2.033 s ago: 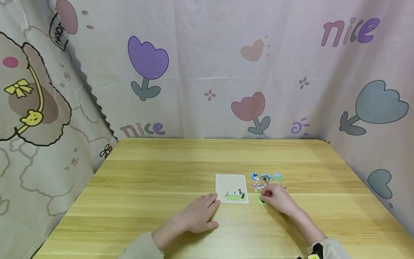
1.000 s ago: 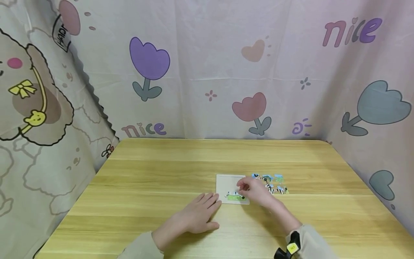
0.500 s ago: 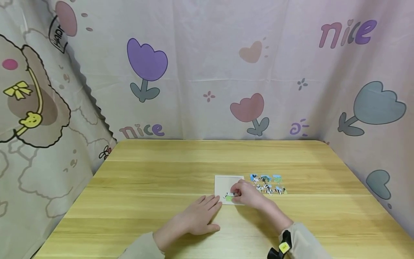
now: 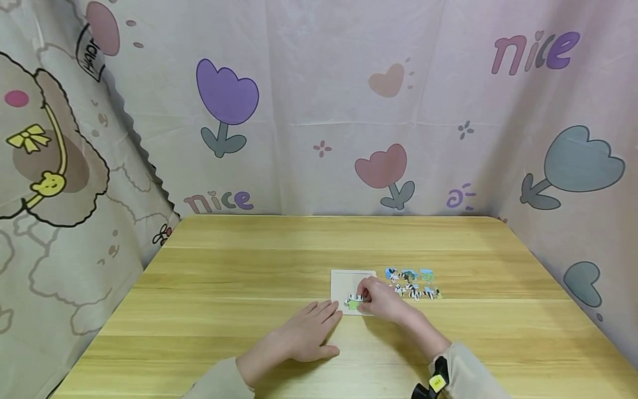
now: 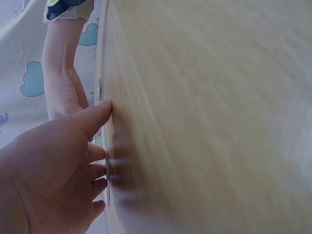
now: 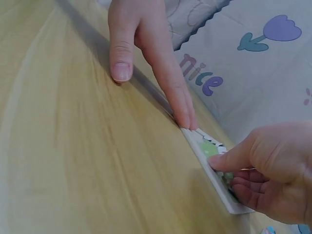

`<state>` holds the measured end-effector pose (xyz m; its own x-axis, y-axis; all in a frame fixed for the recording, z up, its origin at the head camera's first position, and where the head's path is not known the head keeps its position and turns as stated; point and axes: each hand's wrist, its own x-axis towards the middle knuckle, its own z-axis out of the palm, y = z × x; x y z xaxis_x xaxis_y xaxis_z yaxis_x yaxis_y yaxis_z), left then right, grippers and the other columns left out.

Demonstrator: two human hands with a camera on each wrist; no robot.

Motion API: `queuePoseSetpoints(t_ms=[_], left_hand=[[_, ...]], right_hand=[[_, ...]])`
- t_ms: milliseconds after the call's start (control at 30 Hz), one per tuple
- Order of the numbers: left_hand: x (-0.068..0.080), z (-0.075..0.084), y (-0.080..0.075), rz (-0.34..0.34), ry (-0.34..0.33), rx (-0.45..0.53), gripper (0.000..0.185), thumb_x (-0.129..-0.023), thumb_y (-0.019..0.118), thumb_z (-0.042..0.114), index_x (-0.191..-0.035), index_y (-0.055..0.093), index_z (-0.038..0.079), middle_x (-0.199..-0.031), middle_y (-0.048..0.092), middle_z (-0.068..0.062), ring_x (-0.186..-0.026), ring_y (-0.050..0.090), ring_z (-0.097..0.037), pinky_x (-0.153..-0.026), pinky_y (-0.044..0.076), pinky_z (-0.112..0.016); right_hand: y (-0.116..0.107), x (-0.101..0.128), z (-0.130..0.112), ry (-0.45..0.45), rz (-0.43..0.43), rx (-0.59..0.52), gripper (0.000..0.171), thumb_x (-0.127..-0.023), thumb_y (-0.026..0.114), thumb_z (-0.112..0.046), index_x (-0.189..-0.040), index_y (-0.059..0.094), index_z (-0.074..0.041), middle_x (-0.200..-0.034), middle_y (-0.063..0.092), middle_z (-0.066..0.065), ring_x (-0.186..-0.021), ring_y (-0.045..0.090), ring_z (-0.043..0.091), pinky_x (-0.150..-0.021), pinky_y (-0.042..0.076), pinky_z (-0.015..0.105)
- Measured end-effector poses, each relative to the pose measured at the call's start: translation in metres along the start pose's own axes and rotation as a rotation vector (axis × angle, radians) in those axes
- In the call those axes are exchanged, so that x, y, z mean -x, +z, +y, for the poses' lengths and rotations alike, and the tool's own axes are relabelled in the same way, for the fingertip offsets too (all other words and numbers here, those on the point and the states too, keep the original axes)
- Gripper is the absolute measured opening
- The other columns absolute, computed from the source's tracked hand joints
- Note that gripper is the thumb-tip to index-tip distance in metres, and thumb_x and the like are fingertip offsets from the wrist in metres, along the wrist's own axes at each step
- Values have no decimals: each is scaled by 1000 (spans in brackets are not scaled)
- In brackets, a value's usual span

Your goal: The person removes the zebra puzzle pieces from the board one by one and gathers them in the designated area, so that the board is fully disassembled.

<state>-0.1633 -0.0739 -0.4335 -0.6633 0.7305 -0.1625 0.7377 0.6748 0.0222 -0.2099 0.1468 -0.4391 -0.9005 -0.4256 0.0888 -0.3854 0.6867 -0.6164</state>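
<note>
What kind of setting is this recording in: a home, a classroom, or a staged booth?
Most likely a staged tabletop booth, not a lived-in room. A wooden table is walled on three sides by hung cartoon-print cloth with tulips and "nice" lettering. On the table lie only a puzzle tray and loose puzzle pieces.

Right hand (image 4: 381,299) shifted from loose pieces (image 4: 412,282) near table's right edge onto puzzle board (image 4: 349,279). Green piece (image 4: 354,303) carried along, now pressed at board's near edge, beside zebra piece placed earlier.
</note>
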Motion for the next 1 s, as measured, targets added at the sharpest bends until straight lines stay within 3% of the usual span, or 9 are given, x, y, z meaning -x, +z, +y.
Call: queuePoseSetpoints(t_ms=[233, 500, 767, 1000], left_hand=[[0, 1, 0, -4, 5, 17, 73, -91, 41, 57, -145, 30, 10, -152, 21, -8, -139, 19, -22, -112, 19, -39], [1, 1, -2, 12, 18, 17, 72, -92, 42, 55, -145, 30, 8, -151, 22, -10, -138, 20, -23, -111, 20, -39], [1, 1, -2, 15, 17, 19, 71, -92, 43, 54, -145, 31, 8, -151, 23, -9, -138, 20, -23, -112, 20, -39], [2, 1, -4, 11, 15, 25, 70, -92, 44, 53, -144, 32, 8, -151, 24, -9, -138, 21, -23, -111, 20, -39]], right_hand=[[1, 6, 6, 18, 93, -129, 12, -81, 65, 1, -79, 59, -9, -72, 55, -5, -66, 51, 10, -57, 46, 22], [-24, 14, 16, 84, 229, -216, 6, -83, 65, -2, -88, 64, -6, -76, 60, -1, -69, 56, 14, -60, 49, 23], [-50, 35, 43, 173, 248, -321, 16, -87, 59, 1, -102, 62, 6, -81, 58, 9, -65, 61, 20, -56, 53, 27], [-64, 61, 64, 217, 249, -270, 18, -85, 59, 4, -103, 61, 8, -89, 60, 11, -69, 60, 14, -62, 53, 25]])
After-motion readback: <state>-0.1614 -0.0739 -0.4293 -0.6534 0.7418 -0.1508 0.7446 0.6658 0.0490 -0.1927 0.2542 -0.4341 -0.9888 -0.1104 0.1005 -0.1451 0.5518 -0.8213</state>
